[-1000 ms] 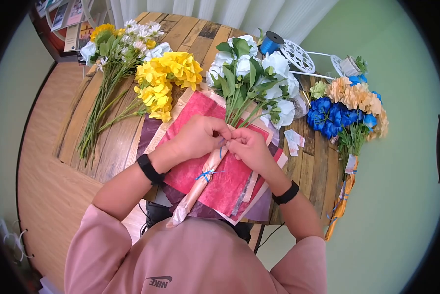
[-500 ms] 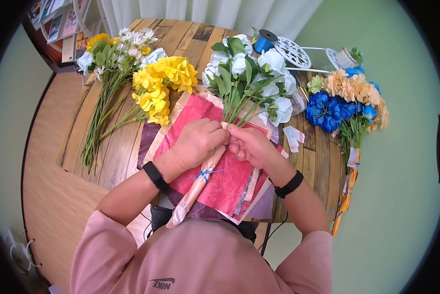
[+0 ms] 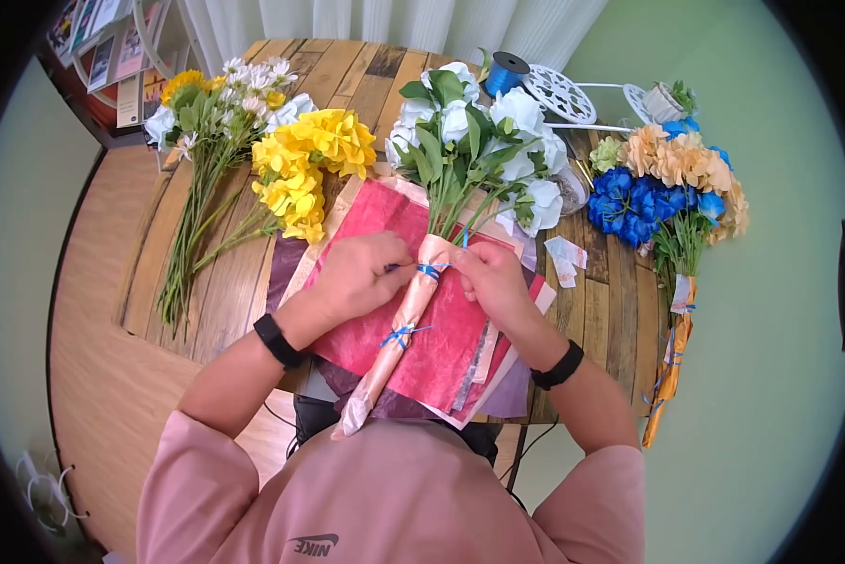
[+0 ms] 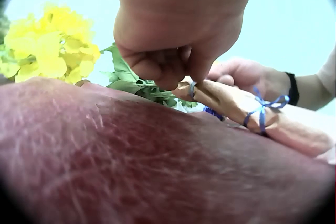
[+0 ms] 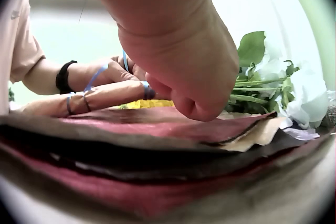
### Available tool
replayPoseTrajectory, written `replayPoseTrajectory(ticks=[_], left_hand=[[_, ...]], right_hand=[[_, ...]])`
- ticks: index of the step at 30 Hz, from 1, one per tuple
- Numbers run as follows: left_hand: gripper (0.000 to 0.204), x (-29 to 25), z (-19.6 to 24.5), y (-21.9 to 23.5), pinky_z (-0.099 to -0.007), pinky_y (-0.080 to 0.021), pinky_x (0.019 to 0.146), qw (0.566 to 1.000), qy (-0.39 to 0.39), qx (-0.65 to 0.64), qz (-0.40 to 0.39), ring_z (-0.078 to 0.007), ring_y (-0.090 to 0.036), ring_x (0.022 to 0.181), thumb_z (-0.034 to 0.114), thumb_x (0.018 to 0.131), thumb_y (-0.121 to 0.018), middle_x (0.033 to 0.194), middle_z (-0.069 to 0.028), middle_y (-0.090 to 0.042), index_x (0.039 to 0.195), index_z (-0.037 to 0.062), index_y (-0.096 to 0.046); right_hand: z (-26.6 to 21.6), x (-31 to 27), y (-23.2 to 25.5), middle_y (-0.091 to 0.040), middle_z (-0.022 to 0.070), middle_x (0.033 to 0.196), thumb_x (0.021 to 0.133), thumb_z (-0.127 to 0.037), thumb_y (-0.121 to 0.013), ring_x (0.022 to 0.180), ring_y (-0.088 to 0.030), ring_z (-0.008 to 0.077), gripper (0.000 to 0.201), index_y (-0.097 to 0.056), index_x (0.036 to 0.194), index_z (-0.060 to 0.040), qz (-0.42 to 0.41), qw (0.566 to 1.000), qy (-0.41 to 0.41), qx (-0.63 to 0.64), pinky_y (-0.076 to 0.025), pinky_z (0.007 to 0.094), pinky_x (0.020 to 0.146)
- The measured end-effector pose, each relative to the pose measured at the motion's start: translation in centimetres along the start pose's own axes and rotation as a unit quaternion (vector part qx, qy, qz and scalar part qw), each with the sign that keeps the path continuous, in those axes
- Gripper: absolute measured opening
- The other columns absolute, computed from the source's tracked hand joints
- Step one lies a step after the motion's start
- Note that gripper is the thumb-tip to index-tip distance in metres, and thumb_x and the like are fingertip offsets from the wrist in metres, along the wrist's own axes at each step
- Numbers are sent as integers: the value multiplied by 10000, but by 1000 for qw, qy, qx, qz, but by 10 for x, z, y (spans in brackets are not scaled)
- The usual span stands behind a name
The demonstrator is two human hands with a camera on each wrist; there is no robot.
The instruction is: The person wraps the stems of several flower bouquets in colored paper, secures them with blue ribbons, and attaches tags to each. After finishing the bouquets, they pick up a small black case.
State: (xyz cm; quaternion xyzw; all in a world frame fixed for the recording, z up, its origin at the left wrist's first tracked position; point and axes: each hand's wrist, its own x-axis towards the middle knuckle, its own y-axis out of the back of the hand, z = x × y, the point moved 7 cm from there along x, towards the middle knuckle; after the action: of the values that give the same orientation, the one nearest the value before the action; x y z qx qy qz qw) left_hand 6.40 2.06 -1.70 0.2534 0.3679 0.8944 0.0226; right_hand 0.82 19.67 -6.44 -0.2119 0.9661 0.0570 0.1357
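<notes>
A bouquet of white flowers (image 3: 521,117) has its stems wrapped in peach paper (image 3: 371,381) and lies over a stack of red sheets (image 3: 450,338). Lower on the wrap, a blue ribbon bow (image 3: 399,335) is tied; a second blue ribbon (image 3: 430,271) circles its upper end. On the left side of that upper ribbon, my left hand (image 3: 366,273) pinches one end between curled fingers. Opposite, my right hand (image 3: 493,280) pinches the other end, with a blue tip standing up above the fingers. In the right wrist view the fingertips are partly hidden behind the hand.
Yellow flowers (image 3: 300,183) and a bunch of daisies and a sunflower (image 3: 220,117) lie at the left. A blue ribbon spool (image 3: 507,73) and white metal stand (image 3: 560,96) are at the back. A blue and peach bouquet (image 3: 671,188) rests at the right, near torn paper (image 3: 565,259).
My hands were close together over the top of the wrap; they have since drawn apart to either side, and the blue ribbon around the wrap's upper end shows between them.
</notes>
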Motion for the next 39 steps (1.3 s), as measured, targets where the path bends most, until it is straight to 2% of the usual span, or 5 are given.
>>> replayPoseTrajectory(ticks=[3, 15, 28, 33, 39], left_hand=[[124, -8, -29, -12, -287, -483, 626, 957, 227, -150, -96, -152, -619, 701, 98, 805, -741, 787, -42, -648, 811, 17, -648], [147, 4, -28, -48, -168, -410, 560, 790, 273, -540, -99, -48, -547, 654, 174, 942, -644, 865, -27, -664, 1003, 68, -562], [126, 15, -29, -37, -238, -496, 653, 911, 212, -350, -51, -81, -604, 742, 80, 868, -714, 821, -36, -666, 922, 10, -624], [89, 28, 1, -28, -282, -499, 653, 983, 60, -134, -106, -88, -626, 738, 74, 837, -722, 756, -54, -683, 866, -1, -685], [90, 19, -27, -46, -265, -487, 665, 929, 151, -324, -93, -85, -609, 763, 82, 903, -668, 809, -18, -668, 961, 13, -677]], right_hand=[[15, 2, 11, -533, -13, 630, 944, -233, -609, 511, -463, 66, 244, -604, 813, -28, 3, 997, -1, -75, -378, 231, 468], [2, -1, 8, -530, -3, 625, 953, -248, -583, 530, -480, 78, 272, -588, 794, -28, -26, 998, -1, -59, -399, 268, 483], [-25, -13, 11, -572, 65, 654, 918, -192, -614, 604, -537, 137, 220, -609, 821, 5, -12, 976, 133, -173, -436, 305, 582], [-59, -26, -16, -558, 98, 702, 912, -151, -634, 649, -539, 163, 178, -619, 850, 16, -20, 917, 294, -268, -438, 302, 610], [-54, -14, -20, -572, 94, 778, 887, -104, -641, 685, -560, 142, 135, -633, 963, 7, -10, 956, 244, -163, -463, 296, 639]])
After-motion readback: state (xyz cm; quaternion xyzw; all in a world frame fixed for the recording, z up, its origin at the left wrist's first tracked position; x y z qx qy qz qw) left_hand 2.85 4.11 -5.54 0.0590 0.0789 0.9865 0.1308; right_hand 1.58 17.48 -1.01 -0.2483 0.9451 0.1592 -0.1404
